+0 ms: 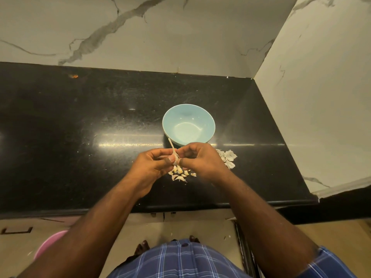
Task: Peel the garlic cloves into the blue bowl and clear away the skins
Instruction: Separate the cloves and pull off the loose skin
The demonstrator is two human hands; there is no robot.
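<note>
Both forearms reach in from the near edge, w/ a plaid shirt (pixel 180 261) at the bottom and bare feet on the floor below. A pink tub (pixel 50 243) sits on the floor, near left.

Black desk (pixel 80 121) fills the middle, marble wall behind and to the right. Blue bowl (pixel 188 125) stands just far of the hands, empty as far as I can see. Prob. parked there so a peeled clove drops straight in w/o reaching.

Left hand (pixel 152 165) and right hand (pixel 198 159) meet over the near-centre of the desk, fingers of both pinched shut on the same garlic piece (pixel 175 158), which sits right between the thumbs, its thin stalk poking up toward the bowl rim. Held up off the desk, likely so the two hands can pull against each other and break cloves off or strip skin; can't tell which.

Loose cloves (pixel 179 174) lie in a small heap directly under the hands, still in skin by the look. Skins (pixel 227 157) pile just right of the right hand, beside the bowl, kept apart from the cloves, prob. for one easy sweep later.

Judgement: early on, nothing in the bowl yet.
</note>
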